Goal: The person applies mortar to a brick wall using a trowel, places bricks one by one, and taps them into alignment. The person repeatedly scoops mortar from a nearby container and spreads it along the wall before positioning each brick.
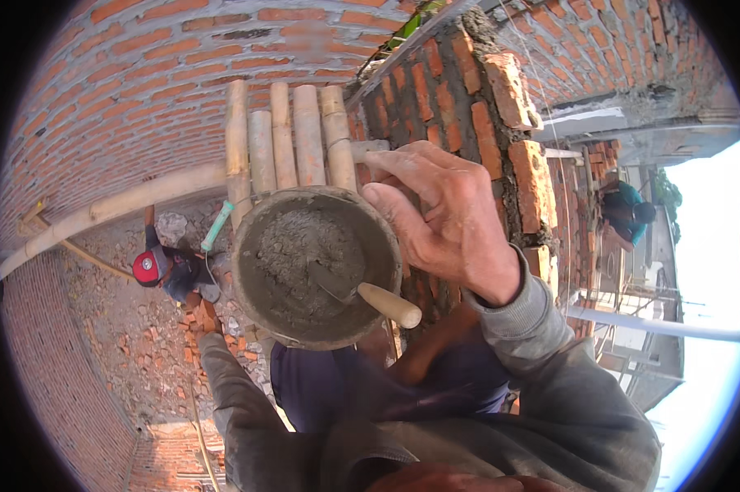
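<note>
My right hand is beside the far right rim of a round bucket. Its thumb and curled fingers are apart, with nothing visible between them. Grey wet mortar fills much of the bucket, and a trowel lies in it, blade partly sunk, wooden handle over the near right rim. My left arm reaches down at the left, and my left hand, small and partly hidden, closes on an orange brick. A co-worker in a red cap stands below, a hand close to that brick.
Bamboo poles lie side by side beyond the bucket. A partly built brick wall with rough mortar runs along the right. Broken bricks litter the ground below left. Another person is beyond the wall; a string hangs near it.
</note>
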A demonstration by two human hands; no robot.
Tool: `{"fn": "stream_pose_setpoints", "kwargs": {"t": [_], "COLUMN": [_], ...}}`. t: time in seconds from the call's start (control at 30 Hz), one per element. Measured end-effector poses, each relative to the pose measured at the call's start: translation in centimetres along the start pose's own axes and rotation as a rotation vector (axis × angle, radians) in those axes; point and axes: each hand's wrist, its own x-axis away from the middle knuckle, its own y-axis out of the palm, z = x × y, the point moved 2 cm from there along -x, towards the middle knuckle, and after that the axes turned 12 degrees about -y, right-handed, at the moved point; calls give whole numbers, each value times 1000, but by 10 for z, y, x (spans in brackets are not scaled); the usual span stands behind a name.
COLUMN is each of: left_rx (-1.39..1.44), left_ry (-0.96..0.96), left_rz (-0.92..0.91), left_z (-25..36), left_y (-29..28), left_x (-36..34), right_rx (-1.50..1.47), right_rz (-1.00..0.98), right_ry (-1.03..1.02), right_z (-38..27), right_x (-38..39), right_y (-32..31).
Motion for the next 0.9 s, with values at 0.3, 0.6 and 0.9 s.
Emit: {"fn": "stream_pose_setpoints", "kwargs": {"t": [0.3, 0.6, 0.9], "left_rx": [170, 28, -154], "left_ry": [149, 837, 718], "left_rz": [-41, -733, -930], "left_z": [-46, -62, -129], "left_y": [-47, 177, 267], "left_x": [162, 484, 543], "right_rx": [42, -316, -325], "right_rz": [-113, -210, 253], "right_ry": [99, 124, 288], "right_z": [-19, -104, -106], "right_x": [25, 7, 7], "right_y": [7, 37, -22]}}
